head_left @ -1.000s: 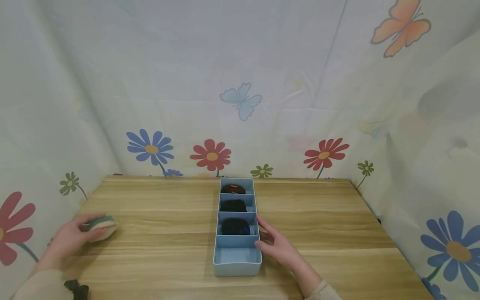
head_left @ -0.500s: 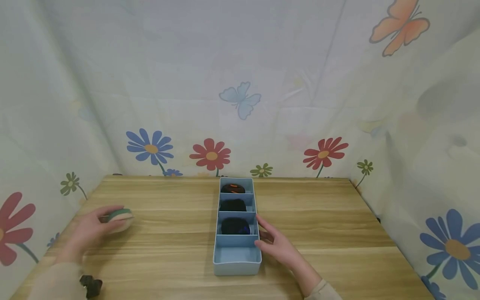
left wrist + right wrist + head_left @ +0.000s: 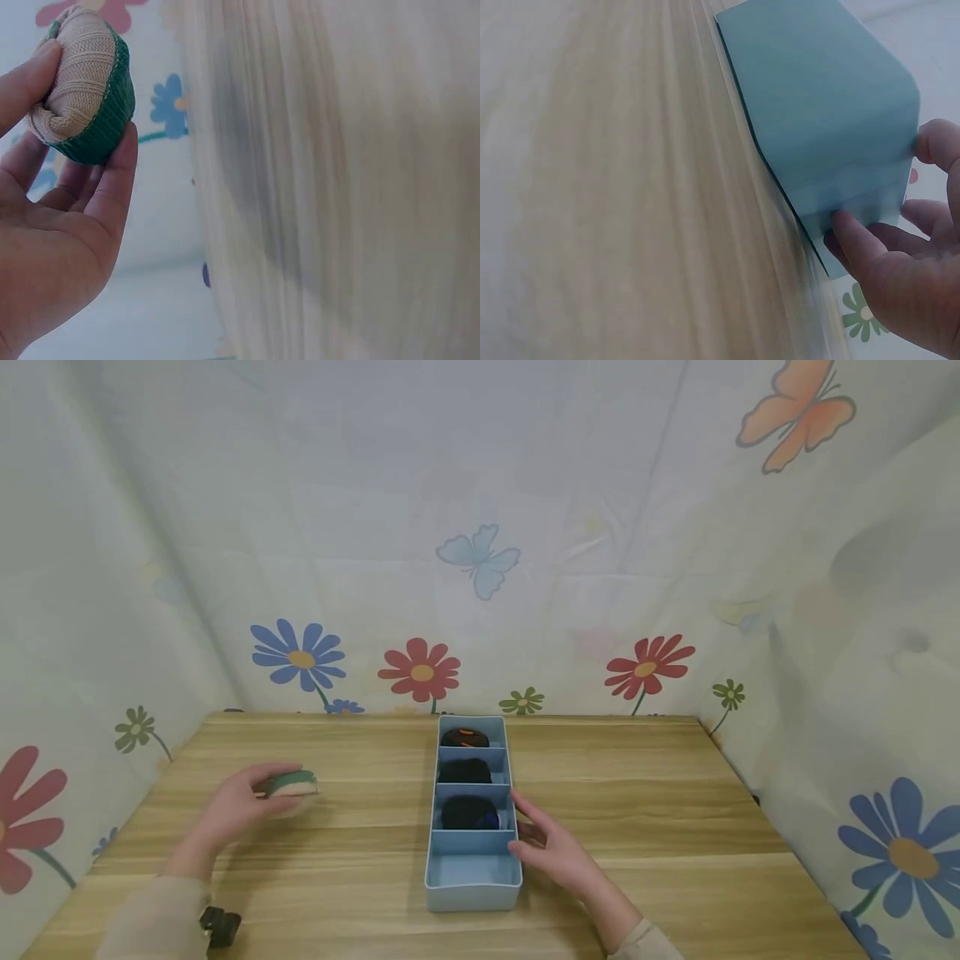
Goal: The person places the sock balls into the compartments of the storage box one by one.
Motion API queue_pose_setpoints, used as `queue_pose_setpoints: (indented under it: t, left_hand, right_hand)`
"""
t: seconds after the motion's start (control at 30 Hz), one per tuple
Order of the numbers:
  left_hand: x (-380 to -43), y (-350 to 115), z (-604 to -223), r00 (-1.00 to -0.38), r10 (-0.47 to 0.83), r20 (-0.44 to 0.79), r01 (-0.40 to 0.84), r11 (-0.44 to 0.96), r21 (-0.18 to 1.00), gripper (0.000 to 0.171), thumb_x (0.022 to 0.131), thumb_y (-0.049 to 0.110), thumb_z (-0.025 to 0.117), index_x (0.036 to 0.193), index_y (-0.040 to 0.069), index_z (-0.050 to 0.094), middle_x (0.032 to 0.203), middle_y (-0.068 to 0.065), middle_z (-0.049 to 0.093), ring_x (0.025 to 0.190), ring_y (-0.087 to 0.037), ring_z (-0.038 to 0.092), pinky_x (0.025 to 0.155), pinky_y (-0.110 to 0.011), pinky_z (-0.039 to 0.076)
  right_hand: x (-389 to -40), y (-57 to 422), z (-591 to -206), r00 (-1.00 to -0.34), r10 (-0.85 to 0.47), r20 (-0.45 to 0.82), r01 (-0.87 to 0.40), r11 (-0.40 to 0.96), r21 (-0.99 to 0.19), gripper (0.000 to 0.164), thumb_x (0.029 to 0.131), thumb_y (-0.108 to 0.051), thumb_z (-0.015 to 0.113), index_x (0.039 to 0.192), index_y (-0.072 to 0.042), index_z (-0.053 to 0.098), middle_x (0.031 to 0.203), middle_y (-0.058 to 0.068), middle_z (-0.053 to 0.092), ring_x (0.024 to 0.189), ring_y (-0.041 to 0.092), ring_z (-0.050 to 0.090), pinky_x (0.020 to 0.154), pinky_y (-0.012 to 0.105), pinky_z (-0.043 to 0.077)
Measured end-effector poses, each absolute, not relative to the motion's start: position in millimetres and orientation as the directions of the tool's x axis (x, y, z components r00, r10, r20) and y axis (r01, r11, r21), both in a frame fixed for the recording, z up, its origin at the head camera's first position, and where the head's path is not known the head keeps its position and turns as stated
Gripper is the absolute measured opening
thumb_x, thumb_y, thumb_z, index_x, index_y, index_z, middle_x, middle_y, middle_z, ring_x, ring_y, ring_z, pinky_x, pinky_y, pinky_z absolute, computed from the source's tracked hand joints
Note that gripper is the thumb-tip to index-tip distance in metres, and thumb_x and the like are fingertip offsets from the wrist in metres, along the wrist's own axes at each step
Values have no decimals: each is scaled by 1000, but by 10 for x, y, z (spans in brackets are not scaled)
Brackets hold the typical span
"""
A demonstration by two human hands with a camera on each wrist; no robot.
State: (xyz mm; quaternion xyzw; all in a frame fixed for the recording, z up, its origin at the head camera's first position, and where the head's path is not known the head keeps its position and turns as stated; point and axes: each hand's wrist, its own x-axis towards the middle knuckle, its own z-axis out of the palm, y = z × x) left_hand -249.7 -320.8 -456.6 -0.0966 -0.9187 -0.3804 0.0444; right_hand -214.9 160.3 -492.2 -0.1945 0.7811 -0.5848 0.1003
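Observation:
My left hand [image 3: 242, 806] holds a rolled pair of socks [image 3: 291, 783] in the air over the left part of the table. In the left wrist view the rolled socks [image 3: 86, 90] show ribbed beige knit with a green outer band, pinched between thumb and fingers. A long light-blue divided box [image 3: 474, 896] stands mid-table, running away from me. Against its right wall rests my right hand [image 3: 558, 852], fingers spread along the side and thumb at the rim. The right wrist view shows the fingertips [image 3: 847, 225] touching the box's outer wall [image 3: 825, 105].
Dark rolled bundles sit in the box's three farther compartments: a near one [image 3: 468, 812] with a blue patch, a black one [image 3: 465, 771], and a far one [image 3: 465, 738] with orange marks. The nearest compartment holds nothing. A flowered curtain [image 3: 480, 635] surrounds the wooden table [image 3: 637, 777].
My left hand has carried the rolled socks to the right across the table, closer to the box. My right hand and the box have stayed in place.

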Motion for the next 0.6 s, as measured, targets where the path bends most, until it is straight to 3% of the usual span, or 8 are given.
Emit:
queue_pose_setpoints:
  t: [0.4, 0.6]
  left_hand:
    - [-2420, -2670, -4437, -929, 280, 241, 363, 565, 741, 47, 85, 23, 81, 127, 8, 66, 124, -13, 62, 104, -25, 57, 84, -29, 52]
    - [-2337, -2390, -4366, -918, 310, 249, 383, 527, 758, 47, 82, 22, 83, 126, 13, 67, 125, -10, 61, 107, -26, 56, 87, -36, 54]
  right_hand:
    - [-2150, 1592, -4925, -909, -412, 72, -188, 250, -950, 72, 94, -14, 68, 156, -11, 31, 159, 19, 28, 132, 43, 46, 109, 52, 35]
    - [-2151, 1596, -4936, -905, -418, 83, -196, 236, -952, 72, 94, -12, 68, 156, -9, 30, 158, 21, 27, 131, 45, 45, 109, 53, 34]
